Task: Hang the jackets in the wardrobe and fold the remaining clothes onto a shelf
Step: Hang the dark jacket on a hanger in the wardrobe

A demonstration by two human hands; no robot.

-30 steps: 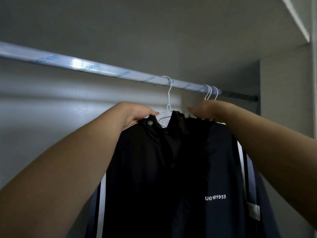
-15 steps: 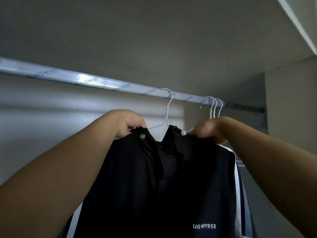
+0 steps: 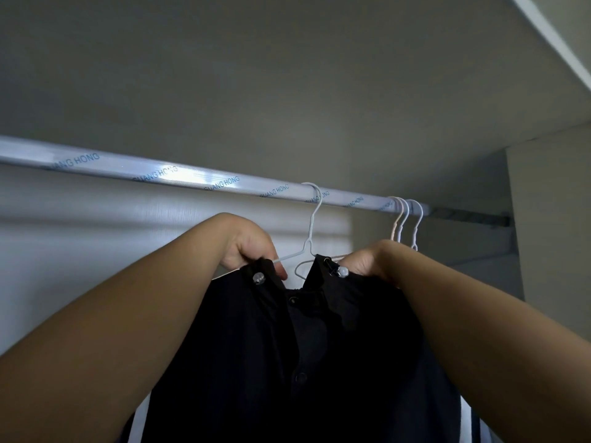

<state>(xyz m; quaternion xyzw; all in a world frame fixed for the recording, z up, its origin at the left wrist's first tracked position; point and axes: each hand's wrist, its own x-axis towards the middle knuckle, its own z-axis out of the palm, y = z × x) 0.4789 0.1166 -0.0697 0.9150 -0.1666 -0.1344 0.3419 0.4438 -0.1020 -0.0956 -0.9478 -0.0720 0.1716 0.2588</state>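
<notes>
Two hands are up at the collar of a dark jacket (image 3: 319, 362) inside the wardrobe (image 3: 550, 219). The left hand (image 3: 252, 251) has its fingers (image 3: 243, 254) curled, pinching the collar edge w/ the thumb just where the hanger's left arm runs under the cloth. The right hand (image 3: 367, 260) is curled round the collar on the other side (fingertips mostly hidden behind the fabric).

The jacket sits on a thin white wire hanger (image 3: 311, 225), hook over the rail (image 3: 192, 179), so it hangs in the wardrobe's upper section. Fabric is smooth & matte, w/ round shiny snaps (image 3: 258, 277) at both collar points, darker buttons down the front, and a white stripe at the lower edges.

The rail is a round bar in glossy film w/ blue lettering; its right end is bare dark metal. Three more hanger hooks (image 3: 404, 219) crowd together there, two white, one pinkish. Wardrobe panels are flat, pale, plain.
</notes>
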